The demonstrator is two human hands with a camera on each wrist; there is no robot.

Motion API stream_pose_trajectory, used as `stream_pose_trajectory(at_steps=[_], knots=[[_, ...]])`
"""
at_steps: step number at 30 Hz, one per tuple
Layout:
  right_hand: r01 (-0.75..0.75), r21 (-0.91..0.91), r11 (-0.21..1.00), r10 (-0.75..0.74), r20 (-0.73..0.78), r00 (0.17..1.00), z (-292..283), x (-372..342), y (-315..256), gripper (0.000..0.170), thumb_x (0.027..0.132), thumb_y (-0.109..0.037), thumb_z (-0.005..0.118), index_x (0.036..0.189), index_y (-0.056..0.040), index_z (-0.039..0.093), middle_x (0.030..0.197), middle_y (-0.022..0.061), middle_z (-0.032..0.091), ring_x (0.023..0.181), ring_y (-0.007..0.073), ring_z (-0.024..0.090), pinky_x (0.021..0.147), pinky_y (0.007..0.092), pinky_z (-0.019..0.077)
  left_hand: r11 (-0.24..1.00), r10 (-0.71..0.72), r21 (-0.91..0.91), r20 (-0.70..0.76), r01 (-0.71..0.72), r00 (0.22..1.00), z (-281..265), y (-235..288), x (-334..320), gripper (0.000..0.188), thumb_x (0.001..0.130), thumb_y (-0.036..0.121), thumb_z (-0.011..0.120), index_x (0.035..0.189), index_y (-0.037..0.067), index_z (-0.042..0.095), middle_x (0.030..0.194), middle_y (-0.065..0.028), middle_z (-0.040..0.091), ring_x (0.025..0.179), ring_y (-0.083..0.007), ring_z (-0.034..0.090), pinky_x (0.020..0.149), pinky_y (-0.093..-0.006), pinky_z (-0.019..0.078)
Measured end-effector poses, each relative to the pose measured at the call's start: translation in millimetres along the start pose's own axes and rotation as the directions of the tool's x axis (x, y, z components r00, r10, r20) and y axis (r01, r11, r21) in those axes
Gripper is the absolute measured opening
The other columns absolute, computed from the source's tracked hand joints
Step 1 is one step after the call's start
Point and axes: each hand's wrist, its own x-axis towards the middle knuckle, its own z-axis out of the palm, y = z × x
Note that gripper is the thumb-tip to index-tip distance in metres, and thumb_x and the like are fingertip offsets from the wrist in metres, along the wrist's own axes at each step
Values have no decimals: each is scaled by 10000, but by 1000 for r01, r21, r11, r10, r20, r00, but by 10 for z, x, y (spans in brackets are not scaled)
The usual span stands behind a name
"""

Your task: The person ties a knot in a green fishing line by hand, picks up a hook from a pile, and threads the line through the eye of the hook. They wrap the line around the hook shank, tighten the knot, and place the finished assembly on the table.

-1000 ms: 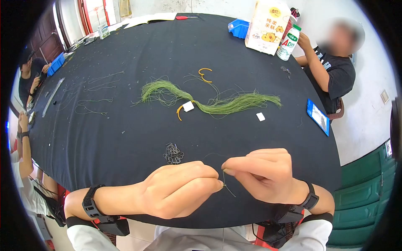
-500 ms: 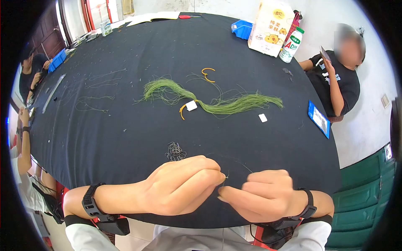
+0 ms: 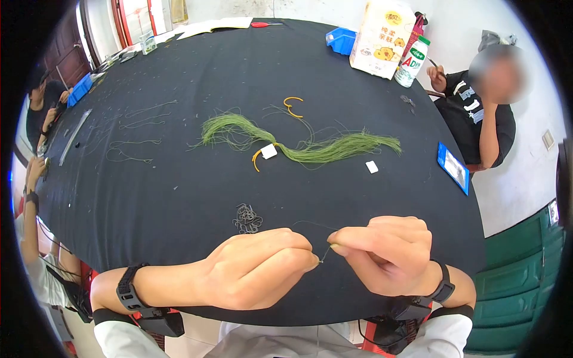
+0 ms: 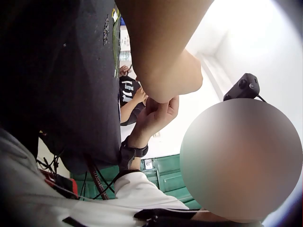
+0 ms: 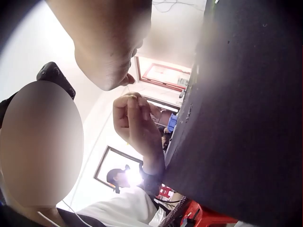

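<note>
My left hand (image 3: pixel 256 269) pinches a small object at the end of a thin line between thumb and forefinger; the object is too small to identify. Just to its right, my right hand (image 3: pixel 388 255) pinches the thin green line (image 3: pixel 315 224), whose loose part curves out over the cloth. A short stretch of it spans the small gap between the fingertips. Behind my left hand lies a pile of small dark metal hooks (image 3: pixel 246 219). Farther back, a bundle of green line (image 3: pixel 340 148) is tied in the middle, with a white tag (image 3: pixel 269 151).
Yellow rings (image 3: pixel 292 107), a second white tag (image 3: pixel 372 167) and a blue packet (image 3: pixel 453 168) lie on the black cloth. Looped lines (image 3: pixel 134 151) are at the left. A tissue pack (image 3: pixel 382 39), a bottle (image 3: pixel 412 61) and a blue bin (image 3: pixel 341 40) stand at the back. People sit on both sides.
My right hand has lifted and moved right, away from my left fingertips, with the line between them. My left hand has shifted slightly. The person at the right has lowered one hand and leaned.
</note>
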Motion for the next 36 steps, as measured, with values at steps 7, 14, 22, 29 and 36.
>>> stream_pose_trajectory(at_steps=[7,14,22,29,36], knots=[[-65,25,998,62,116,991,-56,-11,-75,201,692,39,687,872,-48,663,529,37,529,411,151,511,377,266,379,933,-344,-97,51,347,938,-122,59,32,158,773,-133,599,905,-53,567,857,-145,601,700,-160,598,591,-235,492],[-242,35,970,236,125,964,-75,21,-12,166,739,42,652,876,-52,656,580,50,584,432,138,545,411,250,404,846,-481,-219,79,486,873,-113,31,-30,106,840,-103,552,929,-46,541,914,-115,572,767,-103,577,631,-212,491],[-272,14,962,269,126,955,-62,25,-21,143,756,34,654,869,-53,651,503,36,520,392,124,494,387,260,359,797,-562,-293,-40,528,826,-21,27,-40,68,827,-65,578,882,-26,574,805,-64,579,655,-87,541,572,-218,441],[-373,3,928,363,229,903,-72,25,-5,92,779,12,640,848,-49,636,488,48,501,378,116,479,385,260,348,751,-619,-306,-19,585,785,-23,2,-47,33,851,-23,583,884,-17,579,784,-48,572,643,-69,510,561,-210,416],[-571,132,810,573,29,819,-90,20,57,40,877,-35,592,855,-18,621,501,-65,430,457,-28,318,423,196,223,739,-629,-236,96,631,772,-114,22,-32,56,887,-39,535,942,-44,545,908,-72,565,779,-72,555,668,-208,464]])
